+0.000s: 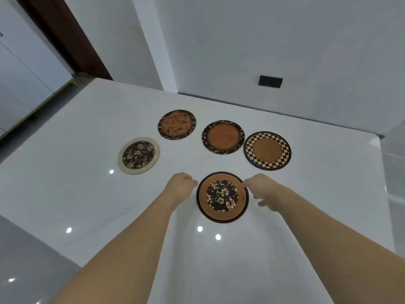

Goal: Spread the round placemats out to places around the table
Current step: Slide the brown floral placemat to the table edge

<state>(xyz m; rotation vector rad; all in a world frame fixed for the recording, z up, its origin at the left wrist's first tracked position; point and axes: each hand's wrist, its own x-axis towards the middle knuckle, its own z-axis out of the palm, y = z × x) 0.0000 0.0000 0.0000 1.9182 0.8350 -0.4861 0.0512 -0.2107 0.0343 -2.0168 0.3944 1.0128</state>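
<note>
**Laying five round placemats on the white table**

Sitting closest to the person is the flower-center placemat [222,197], an orange disc with a dark rim and a dark floral middle, flat on the white table [87,194]. Both hands flank it. The left hand [180,187] is just off its left edge, fingers curled inward, looks like a loose fist holding nothing, and it's hard to say if the knuckles actually touch the rim. The right hand [263,190] is at the right edge with fingers bent and slightly spread, fingertips right by the rim, not gripping anything as far as can be seen.

Further out the other four mats form a loose arc, all flat and none touching. The cream-rimmed placemat [139,155] with dark roses is off to the left. The leafy orange placemat [176,124] is farthest back. Next to it on the right is the vine-border placemat [223,137], and just beside that is the checkered placemat [267,150].

Behind the table a grey wall carries a dark wall plate [270,81].
</note>
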